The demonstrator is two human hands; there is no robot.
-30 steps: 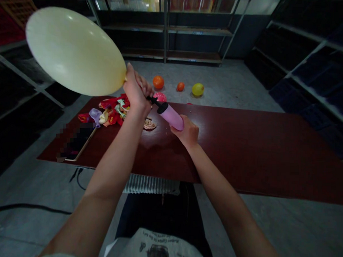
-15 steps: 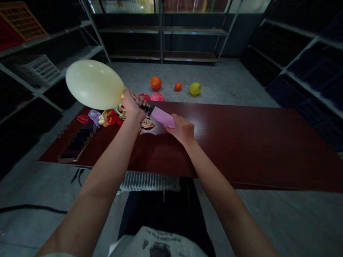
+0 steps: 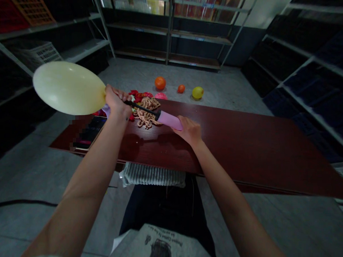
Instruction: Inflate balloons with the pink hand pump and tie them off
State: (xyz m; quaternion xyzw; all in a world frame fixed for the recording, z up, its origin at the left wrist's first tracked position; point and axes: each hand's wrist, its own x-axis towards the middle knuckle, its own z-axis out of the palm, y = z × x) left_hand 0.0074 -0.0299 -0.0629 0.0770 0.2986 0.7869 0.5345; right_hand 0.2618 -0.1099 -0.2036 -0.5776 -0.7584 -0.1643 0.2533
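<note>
A pale yellow inflated balloon (image 3: 70, 88) extends to the left from my left hand (image 3: 116, 101), whose fingers are wrapped round its neck and the near end of the pump. My right hand (image 3: 190, 130) is closed round the far end of a balloon pump (image 3: 169, 120) with a pink barrel. Between the two hands the pump's thin black rod shows, drawn out at length above the table. Behind the rod lies a heap of curled tan long balloons (image 3: 145, 118), with red deflated balloons (image 3: 134, 94) beyond it, partly hidden by my left hand.
The dark red table (image 3: 245, 144) runs off to the right. A dark flat device (image 3: 90, 132) lies at its left end. On the floor beyond are an orange balloon (image 3: 160, 83), a smaller orange one (image 3: 181, 88) and a yellow-green one (image 3: 197, 92). Metal shelves (image 3: 168, 35) stand behind.
My hands have moved apart, and more of the pump's black rod now shows. The yellow balloon has shifted left with my left hand. The view has turned slightly.
</note>
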